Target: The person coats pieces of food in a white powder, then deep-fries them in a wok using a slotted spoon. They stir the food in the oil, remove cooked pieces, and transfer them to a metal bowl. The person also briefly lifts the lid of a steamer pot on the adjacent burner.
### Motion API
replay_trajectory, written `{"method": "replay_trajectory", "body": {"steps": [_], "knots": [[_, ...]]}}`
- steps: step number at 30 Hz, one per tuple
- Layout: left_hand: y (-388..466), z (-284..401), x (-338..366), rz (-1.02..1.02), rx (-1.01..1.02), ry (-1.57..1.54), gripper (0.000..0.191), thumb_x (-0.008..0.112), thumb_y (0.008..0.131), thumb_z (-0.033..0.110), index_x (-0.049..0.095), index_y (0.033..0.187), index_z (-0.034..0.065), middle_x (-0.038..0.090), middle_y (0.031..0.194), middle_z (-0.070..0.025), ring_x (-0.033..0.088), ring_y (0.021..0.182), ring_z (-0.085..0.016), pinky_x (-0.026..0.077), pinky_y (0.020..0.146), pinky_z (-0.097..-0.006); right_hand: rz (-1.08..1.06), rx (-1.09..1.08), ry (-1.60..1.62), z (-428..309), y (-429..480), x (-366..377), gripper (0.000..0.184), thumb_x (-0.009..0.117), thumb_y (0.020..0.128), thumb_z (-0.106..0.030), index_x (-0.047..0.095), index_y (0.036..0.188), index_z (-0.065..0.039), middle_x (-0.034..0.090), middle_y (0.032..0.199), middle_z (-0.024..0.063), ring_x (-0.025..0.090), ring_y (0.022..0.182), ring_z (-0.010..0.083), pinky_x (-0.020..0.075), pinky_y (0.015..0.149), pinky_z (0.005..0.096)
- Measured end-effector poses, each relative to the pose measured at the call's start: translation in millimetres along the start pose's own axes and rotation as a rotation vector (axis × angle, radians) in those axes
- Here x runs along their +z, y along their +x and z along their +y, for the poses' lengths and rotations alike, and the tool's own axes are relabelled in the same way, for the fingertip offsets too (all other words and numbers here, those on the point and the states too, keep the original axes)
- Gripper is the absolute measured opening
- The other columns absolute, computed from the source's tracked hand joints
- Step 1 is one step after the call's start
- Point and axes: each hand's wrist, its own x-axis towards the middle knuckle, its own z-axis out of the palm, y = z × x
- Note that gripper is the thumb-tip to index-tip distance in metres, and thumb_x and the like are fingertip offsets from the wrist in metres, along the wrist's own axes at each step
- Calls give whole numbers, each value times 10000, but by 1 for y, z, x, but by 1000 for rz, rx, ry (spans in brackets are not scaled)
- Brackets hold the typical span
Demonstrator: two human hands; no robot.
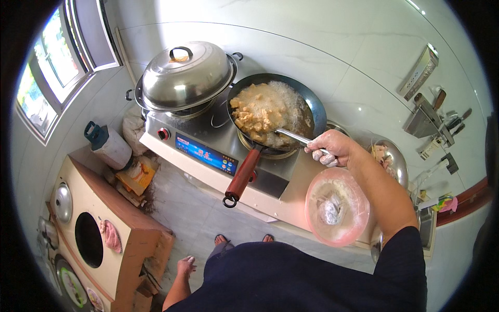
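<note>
My right hand (331,148), dusted with flour, grips the metal handle of a utensil (294,136) whose far end dips into a wok (315,109) of bubbling oil. Golden battered pieces (253,115) fry at the wok's left side. The wok stands on the right burner of a gas stove (269,175), its red handle (243,173) pointing towards me. Below my right forearm, a pink plastic bowl (312,222) holds flour and a coated lump (331,210). My left hand (186,266) hangs low by my side, fingers loosely curled, holding nothing that I can see.
A second wok with a domed steel lid (187,78) covers the left burner. A steel bowl of raw pieces (399,163) sits beyond my right forearm. Knives and a cleaver (421,124) hang on the wall. A gas cylinder (113,150) and a tiled stove block (128,234) stand at left.
</note>
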Motion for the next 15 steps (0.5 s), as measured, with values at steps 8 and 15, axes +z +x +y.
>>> {"method": "replay_trajectory", "body": {"steps": [8, 15], "knots": [[2, 17, -7, 2, 27, -3, 465, 655, 949, 248, 601, 1352, 22, 716, 1075, -133, 719, 783, -255, 587, 626, -359, 252, -214, -209, 17, -17, -12, 217, 623, 945, -166, 601, 757, -58, 512, 588, -8, 405, 395, 68, 278, 337, 274], [-8, 39, 0, -14, 64, 65, 469, 664, 930, 245, 612, 1337, 19, 725, 1008, -132, 717, 754, -244, 582, 621, -353, 448, -251, -346, 19, -21, -12, 242, 607, 958, -161, 568, 737, -70, 492, 574, -17, 386, 386, 72, 266, 335, 289]]}}
